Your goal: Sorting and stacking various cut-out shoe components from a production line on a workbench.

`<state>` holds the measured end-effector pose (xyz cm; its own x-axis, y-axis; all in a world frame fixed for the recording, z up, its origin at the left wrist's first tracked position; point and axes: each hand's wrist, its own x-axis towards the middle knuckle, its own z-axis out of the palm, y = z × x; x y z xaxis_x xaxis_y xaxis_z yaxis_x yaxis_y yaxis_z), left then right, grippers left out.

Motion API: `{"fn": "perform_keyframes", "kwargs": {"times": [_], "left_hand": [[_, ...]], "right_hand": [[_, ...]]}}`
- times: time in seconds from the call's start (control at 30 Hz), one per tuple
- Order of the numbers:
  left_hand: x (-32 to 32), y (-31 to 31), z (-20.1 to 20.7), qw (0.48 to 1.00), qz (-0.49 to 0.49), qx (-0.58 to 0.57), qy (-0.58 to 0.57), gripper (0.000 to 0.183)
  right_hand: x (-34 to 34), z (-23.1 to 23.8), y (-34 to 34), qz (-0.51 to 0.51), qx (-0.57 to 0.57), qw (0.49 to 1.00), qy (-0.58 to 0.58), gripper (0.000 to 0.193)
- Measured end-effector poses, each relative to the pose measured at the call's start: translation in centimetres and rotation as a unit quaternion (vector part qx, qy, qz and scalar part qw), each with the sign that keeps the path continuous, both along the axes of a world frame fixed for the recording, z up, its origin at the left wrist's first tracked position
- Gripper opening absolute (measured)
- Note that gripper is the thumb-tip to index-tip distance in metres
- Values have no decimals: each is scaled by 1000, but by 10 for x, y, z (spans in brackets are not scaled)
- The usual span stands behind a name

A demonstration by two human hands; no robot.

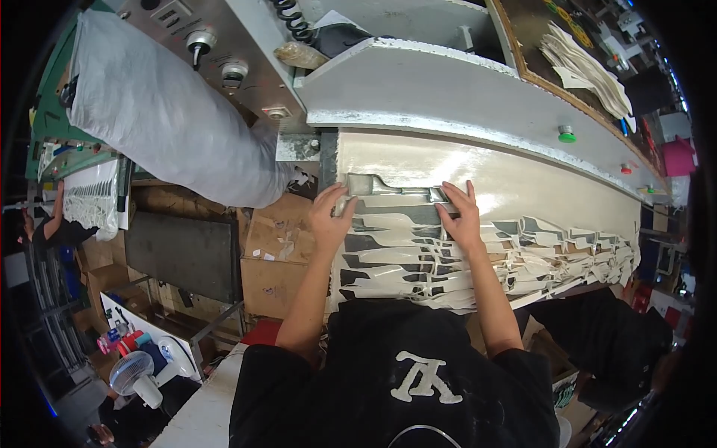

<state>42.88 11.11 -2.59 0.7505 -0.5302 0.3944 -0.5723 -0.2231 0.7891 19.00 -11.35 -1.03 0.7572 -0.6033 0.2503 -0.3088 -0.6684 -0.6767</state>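
Left hand [328, 215] curved; right hand [464, 216] splayed

Pale letter emblem [424, 378] on a black shirt [328, 381], small dark lettering [184, 31] on a grey control panel [228, 45]

Downward fisheye view from the head, above pale sheet [508, 183]

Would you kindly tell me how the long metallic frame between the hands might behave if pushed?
The frame is probably stiff, since its outline looks crisp and unbent. It may slide fairly readily, as the cream sheet beside it looks glossy. It seems unlikely to roll, as it lies flat.
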Motion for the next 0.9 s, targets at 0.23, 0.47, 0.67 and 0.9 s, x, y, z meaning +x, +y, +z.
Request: {"fn": "perform_keyframes", "kwargs": {"times": [0.23, 0.47, 0.67, 0.9], "left_hand": [[3, 2, 2, 1000, 5, 8, 6, 35], [-2, 1, 4, 998, 1, -27, 57, 35], [5, 0, -2, 1000, -13, -13, 16, 35], [14, 2, -4, 999, 5, -35, 29, 34]], "right_hand": [[1, -6, 2, -2, -26, 1000, -9, 36], [-3, -5, 1, -15, 15, 1000, -4, 37], [-2, -5, -3, -2, -1, 1000, 16, 39], [6, -10, -5, 18, -20, 999, 24, 41]]}}
